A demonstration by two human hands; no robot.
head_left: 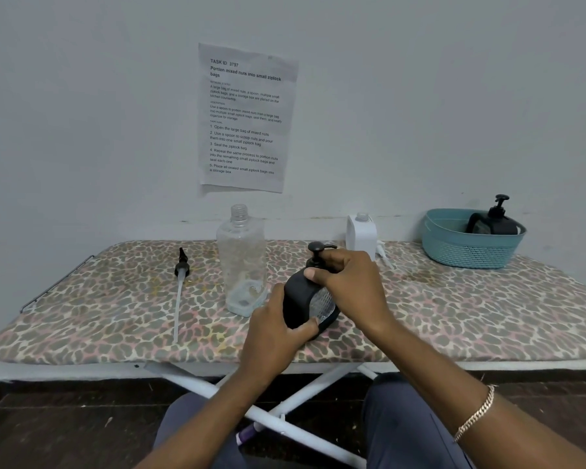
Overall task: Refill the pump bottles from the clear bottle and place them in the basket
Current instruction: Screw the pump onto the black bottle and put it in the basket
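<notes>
Head cam: seated person at ironing board (99, 316) w/ leopard-print cover, both hands on one btl at frame ctr.
L hand (278, 328): grasping lower body of black pump btl (298, 299), thumb on front face, fingers wrapped behind.
R hand (349, 282): curled round that btl's neck just under pump head (317, 253), thumb tip on btl shoulder. Gold bracelet (476, 414) on that wrist, lower right.
Black pump btl: frame ctr, base on board, tilted a bit. Clear textured window on its side; fill level can't tell.
Clear btl (242, 262): upright just left of held btl, cap off, neck open, only a little pale liquid at bottom. Near L hand; touching or not, can't tell.
Basket (460, 252): teal, far right end of board, mid right of frame, well apart from hands.
2nd pump btl (498, 221): black, already inside basket, pump head above rim.
Loose pump (180, 282): black head w/ long clear tube, lying flat on board, left of clear btl.
White btl (361, 235): back edge of board by wall, just above R hand in frame, no cap.
Sheet (247, 116): printed paper on wall, upper ctr.
</notes>
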